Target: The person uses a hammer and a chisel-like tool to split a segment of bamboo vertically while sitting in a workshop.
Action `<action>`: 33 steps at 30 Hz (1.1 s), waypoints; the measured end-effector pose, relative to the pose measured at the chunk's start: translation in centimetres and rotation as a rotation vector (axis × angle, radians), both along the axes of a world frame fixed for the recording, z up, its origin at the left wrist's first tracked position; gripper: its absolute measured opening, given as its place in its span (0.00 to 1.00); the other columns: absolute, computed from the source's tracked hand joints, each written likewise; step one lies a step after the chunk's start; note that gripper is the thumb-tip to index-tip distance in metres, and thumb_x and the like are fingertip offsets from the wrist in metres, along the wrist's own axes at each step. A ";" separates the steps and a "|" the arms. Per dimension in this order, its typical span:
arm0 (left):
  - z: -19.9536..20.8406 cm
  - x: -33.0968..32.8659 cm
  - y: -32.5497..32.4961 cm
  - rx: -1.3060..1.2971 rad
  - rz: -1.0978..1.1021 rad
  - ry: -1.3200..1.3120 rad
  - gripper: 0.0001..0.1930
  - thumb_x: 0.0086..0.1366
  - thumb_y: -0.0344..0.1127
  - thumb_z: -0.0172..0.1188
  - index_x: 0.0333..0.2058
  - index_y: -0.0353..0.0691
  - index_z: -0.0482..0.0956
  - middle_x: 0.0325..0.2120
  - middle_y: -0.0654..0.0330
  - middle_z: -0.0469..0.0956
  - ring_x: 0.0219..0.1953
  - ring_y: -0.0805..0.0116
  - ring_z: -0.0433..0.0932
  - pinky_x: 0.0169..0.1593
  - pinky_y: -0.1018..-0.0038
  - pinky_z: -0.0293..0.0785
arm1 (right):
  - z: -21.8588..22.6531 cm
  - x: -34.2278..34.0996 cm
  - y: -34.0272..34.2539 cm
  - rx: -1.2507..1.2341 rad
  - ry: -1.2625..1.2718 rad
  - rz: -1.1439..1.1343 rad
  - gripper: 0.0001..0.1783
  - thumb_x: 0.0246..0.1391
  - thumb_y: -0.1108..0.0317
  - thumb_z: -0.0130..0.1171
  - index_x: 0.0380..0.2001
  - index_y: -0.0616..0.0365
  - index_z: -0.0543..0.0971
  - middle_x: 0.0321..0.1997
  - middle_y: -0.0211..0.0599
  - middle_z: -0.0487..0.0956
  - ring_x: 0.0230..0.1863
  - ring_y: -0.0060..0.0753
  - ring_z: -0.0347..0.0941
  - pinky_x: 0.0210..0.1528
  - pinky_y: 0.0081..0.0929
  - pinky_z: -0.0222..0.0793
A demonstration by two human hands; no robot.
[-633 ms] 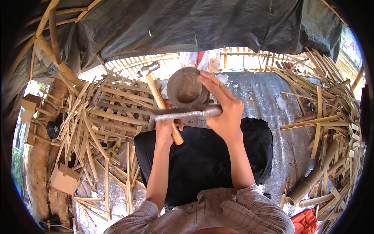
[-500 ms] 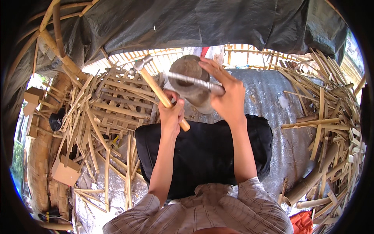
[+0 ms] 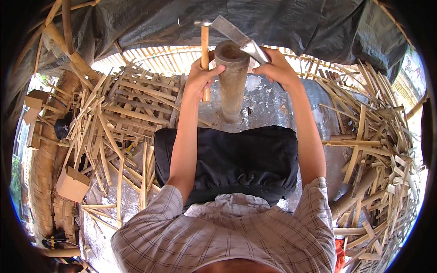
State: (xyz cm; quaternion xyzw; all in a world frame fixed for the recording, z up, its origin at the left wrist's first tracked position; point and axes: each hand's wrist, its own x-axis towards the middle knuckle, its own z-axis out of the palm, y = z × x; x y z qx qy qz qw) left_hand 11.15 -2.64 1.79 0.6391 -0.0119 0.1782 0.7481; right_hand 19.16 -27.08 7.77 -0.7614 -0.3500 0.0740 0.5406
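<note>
In front of me a thick, hollow bamboo section stands about upright, its round top facing up. On its left side, my left hand is closed round the wooden handle of a hammer, head upward. The thumb of that hand lies against the bamboo. To the right of the bamboo, my right hand grips the metal handle of a broad-bladed knife. The blade slants up and left above the bamboo's top, its tip close to the hammer head. Some fingers of the right hand are hidden behind the handle.
Black cloth covers my lap. Split bamboo strips and a slatted bamboo rack lie on the left, beside a cardboard box. More strips and bamboo poles crowd the right. A dark tarp hangs ahead.
The bamboo section has gone from tilted toward me to about upright. Both hands have moved farther away. The hammer has turned upright, and the knife blade has swung upward.
</note>
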 end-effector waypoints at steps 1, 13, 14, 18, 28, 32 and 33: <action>0.3 0.3 -0.1 0.050 -0.001 0.025 0.32 0.56 0.26 0.74 0.60 0.30 0.72 0.31 0.64 0.80 0.15 0.86 0.62 0.16 0.83 0.52 | 0.1 0.0 -0.4 0.019 0.002 -0.049 0.24 0.46 0.76 0.64 0.50 0.66 0.78 0.21 0.30 0.73 0.16 0.20 0.65 0.17 0.23 0.58; 3.0 4.6 -1.6 -0.105 -0.052 0.004 0.14 0.64 0.36 0.71 0.39 0.33 0.77 0.42 0.51 0.83 0.13 0.87 0.57 0.14 0.84 0.48 | -2.4 -3.6 -5.2 -0.424 -0.435 -0.328 0.22 0.61 0.65 0.61 0.49 0.71 0.65 0.31 0.68 0.79 0.40 0.76 0.74 0.41 0.62 0.67; 3.0 5.2 -1.6 -0.096 -0.070 -0.017 0.13 0.63 0.35 0.71 0.37 0.34 0.76 0.46 0.48 0.82 0.13 0.87 0.57 0.14 0.84 0.49 | -2.2 -4.0 -5.1 -0.428 -0.399 -0.348 0.23 0.61 0.65 0.60 0.50 0.71 0.65 0.30 0.68 0.78 0.40 0.77 0.73 0.41 0.63 0.67; 3.0 7.2 -1.5 -0.144 -0.150 0.016 0.20 0.59 0.35 0.75 0.26 0.40 0.67 0.48 0.44 0.82 0.13 0.87 0.56 0.12 0.84 0.51 | -1.3 -4.6 -5.5 -0.471 -0.324 -0.329 0.28 0.63 0.62 0.60 0.53 0.74 0.61 0.31 0.71 0.78 0.42 0.79 0.73 0.45 0.63 0.66; 3.8 10.4 -5.4 0.082 -0.370 0.147 0.21 0.57 0.39 0.78 0.31 0.41 0.69 0.12 0.76 0.60 0.11 0.88 0.54 0.13 0.84 0.47 | -2.9 -1.9 -5.9 -0.347 -0.211 -0.216 0.27 0.64 0.60 0.59 0.51 0.74 0.64 0.30 0.62 0.78 0.35 0.64 0.78 0.37 0.50 0.72; 4.2 11.2 -5.3 0.100 -0.417 0.165 0.20 0.57 0.39 0.77 0.35 0.39 0.72 0.12 0.75 0.61 0.10 0.88 0.54 0.13 0.84 0.46 | -2.2 -2.3 -5.6 -0.260 0.131 -0.166 0.20 0.65 0.61 0.60 0.46 0.66 0.67 0.25 0.42 0.74 0.23 0.32 0.75 0.23 0.33 0.68; 4.4 11.3 -5.1 0.117 -0.415 0.180 0.20 0.57 0.39 0.77 0.36 0.38 0.72 0.12 0.75 0.61 0.10 0.88 0.54 0.13 0.84 0.47 | -2.8 -2.0 -5.7 -0.166 0.224 -0.121 0.18 0.65 0.61 0.60 0.45 0.64 0.67 0.24 0.36 0.72 0.21 0.25 0.71 0.21 0.28 0.65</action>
